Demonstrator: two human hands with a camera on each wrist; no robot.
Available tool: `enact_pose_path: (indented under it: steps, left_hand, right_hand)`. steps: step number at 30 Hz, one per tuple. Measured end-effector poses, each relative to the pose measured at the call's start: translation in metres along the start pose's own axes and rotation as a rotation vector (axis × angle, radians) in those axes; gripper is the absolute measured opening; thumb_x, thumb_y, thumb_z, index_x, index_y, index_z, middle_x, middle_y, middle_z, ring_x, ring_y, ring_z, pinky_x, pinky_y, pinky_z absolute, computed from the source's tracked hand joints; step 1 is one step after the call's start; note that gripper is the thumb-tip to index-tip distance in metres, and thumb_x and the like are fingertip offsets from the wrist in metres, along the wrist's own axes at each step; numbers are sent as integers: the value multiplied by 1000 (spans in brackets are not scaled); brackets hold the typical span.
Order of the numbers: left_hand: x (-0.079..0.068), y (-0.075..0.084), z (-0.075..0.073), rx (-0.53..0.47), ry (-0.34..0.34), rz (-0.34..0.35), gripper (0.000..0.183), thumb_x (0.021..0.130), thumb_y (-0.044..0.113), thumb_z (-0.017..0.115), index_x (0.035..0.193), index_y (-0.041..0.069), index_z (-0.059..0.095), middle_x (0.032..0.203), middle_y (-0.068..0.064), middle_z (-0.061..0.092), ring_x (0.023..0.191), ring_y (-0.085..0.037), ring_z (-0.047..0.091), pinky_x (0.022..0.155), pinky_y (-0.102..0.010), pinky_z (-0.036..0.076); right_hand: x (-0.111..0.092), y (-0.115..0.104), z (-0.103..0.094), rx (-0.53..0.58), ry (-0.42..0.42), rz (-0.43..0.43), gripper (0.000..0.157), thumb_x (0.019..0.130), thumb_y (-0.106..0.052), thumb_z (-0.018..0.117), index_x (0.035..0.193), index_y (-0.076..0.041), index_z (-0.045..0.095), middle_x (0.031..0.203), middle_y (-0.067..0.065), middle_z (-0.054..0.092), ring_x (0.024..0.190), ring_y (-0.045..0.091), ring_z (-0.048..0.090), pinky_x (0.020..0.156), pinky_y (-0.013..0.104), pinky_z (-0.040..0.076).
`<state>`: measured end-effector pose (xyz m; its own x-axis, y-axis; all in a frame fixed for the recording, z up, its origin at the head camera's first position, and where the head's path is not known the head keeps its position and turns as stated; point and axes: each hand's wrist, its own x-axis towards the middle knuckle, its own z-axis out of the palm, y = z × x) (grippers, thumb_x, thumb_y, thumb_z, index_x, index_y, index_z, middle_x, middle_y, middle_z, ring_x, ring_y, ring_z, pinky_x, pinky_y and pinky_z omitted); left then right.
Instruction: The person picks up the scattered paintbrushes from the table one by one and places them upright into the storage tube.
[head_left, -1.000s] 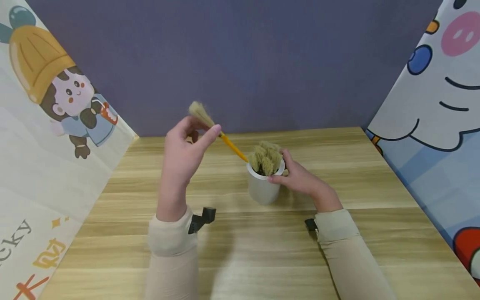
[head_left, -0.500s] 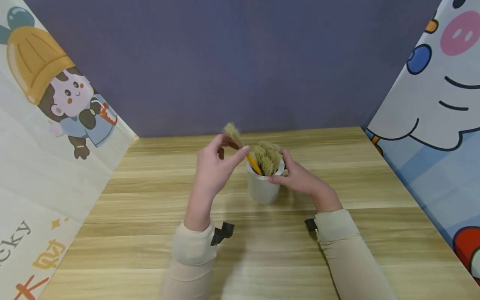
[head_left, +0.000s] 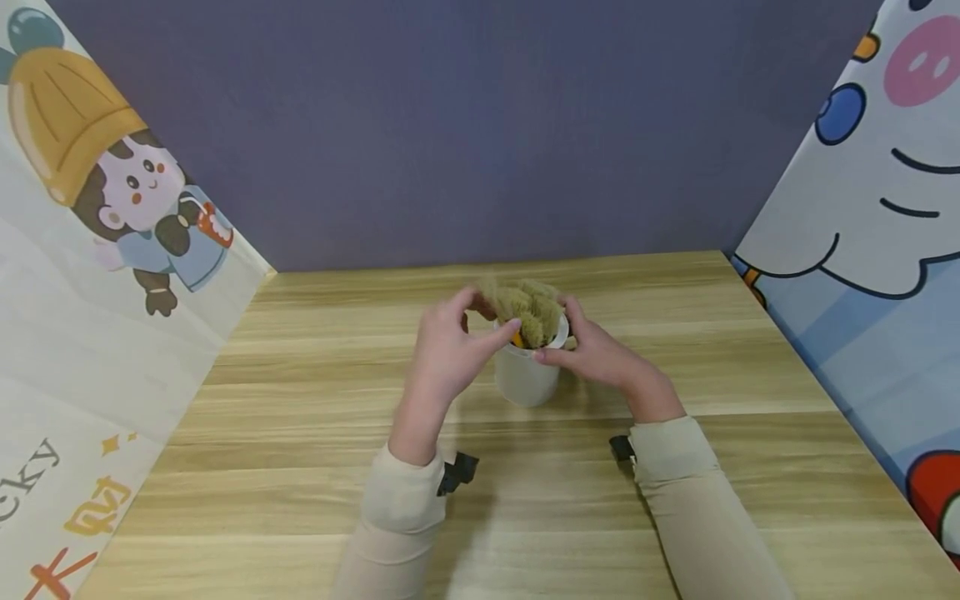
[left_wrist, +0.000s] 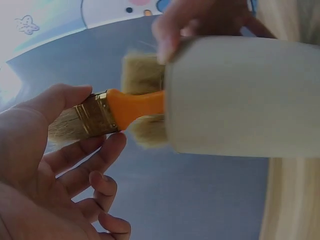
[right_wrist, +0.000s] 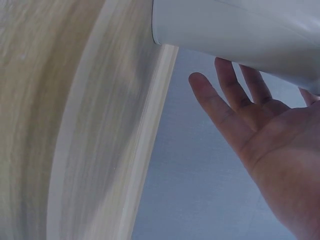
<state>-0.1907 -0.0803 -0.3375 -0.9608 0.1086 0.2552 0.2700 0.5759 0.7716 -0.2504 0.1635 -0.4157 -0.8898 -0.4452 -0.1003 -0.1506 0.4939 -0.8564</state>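
My left hand (head_left: pixel 452 348) pinches a paintbrush (left_wrist: pixel 131 107) by its metal ferrule, between thumb and fingers. Its pale bristles point up and its orange handle reaches down into a white cup (head_left: pixel 527 379). Other upturned brush heads (head_left: pixel 542 315) fill the cup's mouth, with more bristles (left_wrist: pixel 142 74) showing beside the handle in the left wrist view. At the cup's right side, my right hand (head_left: pixel 603 354) holds the rim, thumb in front and fingers behind. In the right wrist view its lower fingers (right_wrist: pixel 217 107) lie loosely beside the cup wall. The handle's lower end is hidden inside.
The cup stands upright on a wood-grain table (head_left: pixel 300 467). A dark blue-grey panel (head_left: pixel 480 133) rises at the back. Cartoon-printed sheets flank both sides, the left sheet (head_left: pixel 67 333) and the right sheet (head_left: pixel 862 333).
My left hand has moved right and down, taking the paintbrush from a slant beside the cup to handle-first inside it. The right hand has stayed at the rim.
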Motion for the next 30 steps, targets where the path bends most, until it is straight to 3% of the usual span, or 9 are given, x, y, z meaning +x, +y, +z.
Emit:
enact_pose_path:
  steps: [8,15,18,22,30]
  left_hand:
    - [-2,-13,7,-1,-45,-75,28,92,43,82,107,24,68,105,1,72,60,-17,45,56,-33,42]
    - [0,-15,8,66,-78,-65,32,92,45,83,110,22,70,105,2,74,69,-21,53,60,-37,45]
    - [2,-11,9,124,-103,-42,38,92,45,83,118,20,71,107,3,75,88,-23,65,78,-44,55]
    - [6,-6,11,190,-142,-43,41,93,47,83,118,18,71,108,0,75,113,-26,69,99,-49,56]
    - [13,-4,10,234,-180,-89,44,93,54,79,118,18,71,99,2,73,91,-22,67,84,-43,55]
  right_hand:
    - [-2,-3,0,-28,-1,23,109,98,-56,72,169,-16,0,174,30,16,157,52,30,117,70,40]
    - [-1,0,0,-32,-1,25,108,97,-58,72,168,-17,2,172,30,21,155,52,35,115,68,43]
    - [0,1,-1,-16,0,5,106,98,-55,73,168,-16,3,171,28,26,156,50,35,116,68,42]
    - [0,3,-1,2,-2,-27,102,100,-49,73,167,-13,6,168,27,31,157,47,34,117,68,41]
    - [1,3,-1,-14,8,-37,99,99,-50,74,165,-14,9,165,26,37,154,47,39,114,66,45]
